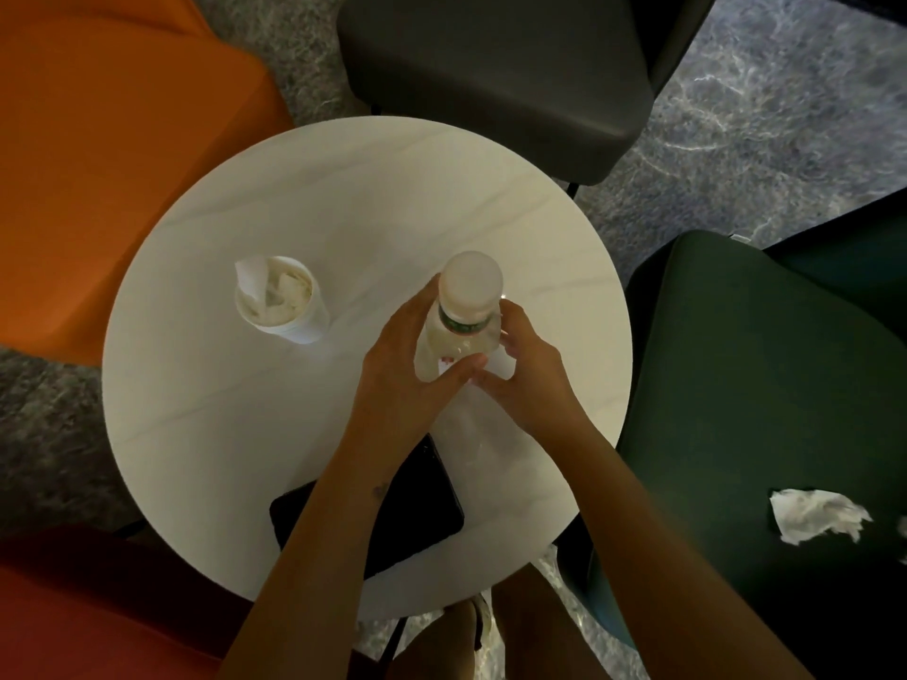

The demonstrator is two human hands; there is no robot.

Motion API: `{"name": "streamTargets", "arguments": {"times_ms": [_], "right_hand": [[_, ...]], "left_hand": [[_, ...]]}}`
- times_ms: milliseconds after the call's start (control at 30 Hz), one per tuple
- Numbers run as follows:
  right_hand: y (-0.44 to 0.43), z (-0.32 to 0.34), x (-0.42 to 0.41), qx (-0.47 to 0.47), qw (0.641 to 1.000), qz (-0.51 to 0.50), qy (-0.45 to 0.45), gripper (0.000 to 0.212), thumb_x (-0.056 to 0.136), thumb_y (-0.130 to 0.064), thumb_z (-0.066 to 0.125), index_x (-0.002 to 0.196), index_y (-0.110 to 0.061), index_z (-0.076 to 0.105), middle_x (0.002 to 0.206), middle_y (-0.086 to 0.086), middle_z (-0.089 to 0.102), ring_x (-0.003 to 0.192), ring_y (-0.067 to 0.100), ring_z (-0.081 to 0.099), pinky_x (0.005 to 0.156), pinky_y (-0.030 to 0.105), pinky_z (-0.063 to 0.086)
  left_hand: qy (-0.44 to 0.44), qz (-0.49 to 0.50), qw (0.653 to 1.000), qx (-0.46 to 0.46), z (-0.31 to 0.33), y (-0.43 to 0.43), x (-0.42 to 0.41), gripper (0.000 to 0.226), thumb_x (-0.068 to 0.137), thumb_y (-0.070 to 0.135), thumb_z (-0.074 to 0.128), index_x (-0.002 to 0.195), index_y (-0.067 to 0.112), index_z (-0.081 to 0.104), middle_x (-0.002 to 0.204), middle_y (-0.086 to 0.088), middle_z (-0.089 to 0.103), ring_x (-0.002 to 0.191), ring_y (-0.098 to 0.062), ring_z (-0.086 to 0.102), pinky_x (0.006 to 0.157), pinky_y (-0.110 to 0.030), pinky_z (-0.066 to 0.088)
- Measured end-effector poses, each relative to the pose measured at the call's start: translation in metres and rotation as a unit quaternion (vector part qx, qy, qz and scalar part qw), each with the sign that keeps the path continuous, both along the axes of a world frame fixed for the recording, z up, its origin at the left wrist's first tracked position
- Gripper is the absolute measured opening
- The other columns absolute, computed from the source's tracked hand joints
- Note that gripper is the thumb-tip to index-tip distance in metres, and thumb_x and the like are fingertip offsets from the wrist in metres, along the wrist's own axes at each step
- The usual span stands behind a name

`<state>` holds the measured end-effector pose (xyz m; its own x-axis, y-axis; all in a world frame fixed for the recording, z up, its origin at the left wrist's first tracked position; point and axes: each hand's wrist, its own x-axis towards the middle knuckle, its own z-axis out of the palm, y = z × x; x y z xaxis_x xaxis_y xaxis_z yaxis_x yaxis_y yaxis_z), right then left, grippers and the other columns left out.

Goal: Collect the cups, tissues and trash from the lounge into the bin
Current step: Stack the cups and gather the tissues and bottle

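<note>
A clear plastic bottle point(461, 326) with a white cap and a green band stands upright near the middle of the round white table point(343, 198). My left hand point(407, 365) curls round its left side and my right hand point(525, 365) holds its right side, with a white scrap under the right fingers. A white paper cup point(282, 299) stuffed with crumpled tissue stands to the left, apart from both hands. Another crumpled tissue point(817, 520) lies on the dark green chair point(736, 385) at the right.
A black phone or tablet point(422, 507) lies flat on the table's near part, under my left forearm. An orange seat point(108, 154) is at the left, a grey chair point(495, 71) beyond the table, a red seat point(98, 611) at the near left.
</note>
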<state>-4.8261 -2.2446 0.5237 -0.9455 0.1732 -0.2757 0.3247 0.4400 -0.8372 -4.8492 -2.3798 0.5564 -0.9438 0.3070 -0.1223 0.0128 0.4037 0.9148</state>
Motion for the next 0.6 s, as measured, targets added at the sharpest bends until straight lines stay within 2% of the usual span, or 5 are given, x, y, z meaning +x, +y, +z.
{"name": "streamTargets", "arguments": {"times_ms": [100,167,333,433,600], "right_hand": [[0.004,0.0,0.01,0.0,1.0,0.002,0.027,0.083,0.075,-0.02,0.075,0.141,-0.019,0.025,0.138,0.0,0.046,0.121,0.013,0.047,0.094,0.019,0.034],[0.009,0.0,0.019,0.011,0.999,-0.014,0.032,0.084,0.074,-0.023,0.076,0.141,-0.022,0.025,0.138,0.0,0.045,0.12,0.012,0.046,0.095,0.021,0.034],[0.021,0.01,0.054,0.033,0.987,-0.081,0.138,0.05,0.08,-0.02,0.068,0.125,-0.016,0.045,0.114,-0.003,0.056,0.1,0.008,0.054,0.084,0.006,0.038],[0.036,0.012,0.074,0.032,0.972,-0.134,0.191,0.032,0.081,-0.02,0.061,0.111,-0.016,0.051,0.103,-0.001,0.059,0.091,0.008,0.056,0.08,0.009,0.041],[0.086,0.008,0.111,0.029,0.961,-0.197,0.193,0.025,0.081,-0.015,0.059,0.105,-0.017,0.053,0.098,0.003,0.059,0.089,0.01,0.056,0.078,0.018,0.044]], "left_hand": [[0.013,0.043,0.999,-0.022,0.001,-0.005,0.005,0.076,0.074,0.027,0.076,0.139,0.022,0.036,0.139,0.006,0.045,0.124,-0.005,0.042,0.103,-0.023,0.035],[0.042,0.092,0.994,-0.026,0.007,-0.009,0.013,0.064,0.077,0.03,0.073,0.134,0.023,0.043,0.131,0.006,0.05,0.118,-0.008,0.048,0.099,-0.025,0.04],[0.111,0.173,0.979,0.004,0.014,-0.015,0.054,0.019,0.081,0.019,0.053,0.1,0.018,0.056,0.097,0.007,0.061,0.09,-0.008,0.058,0.081,-0.028,0.049],[0.113,0.137,0.984,0.009,0.012,0.006,0.076,0.017,0.08,0.026,0.049,0.093,0.018,0.057,0.091,0.01,0.06,0.084,-0.005,0.056,0.076,-0.02,0.046],[0.135,0.041,0.99,0.009,0.006,0.079,0.106,0.019,0.082,0.024,0.049,0.089,0.01,0.06,0.086,0.004,0.061,0.081,-0.004,0.055,0.074,-0.016,0.045]]}}
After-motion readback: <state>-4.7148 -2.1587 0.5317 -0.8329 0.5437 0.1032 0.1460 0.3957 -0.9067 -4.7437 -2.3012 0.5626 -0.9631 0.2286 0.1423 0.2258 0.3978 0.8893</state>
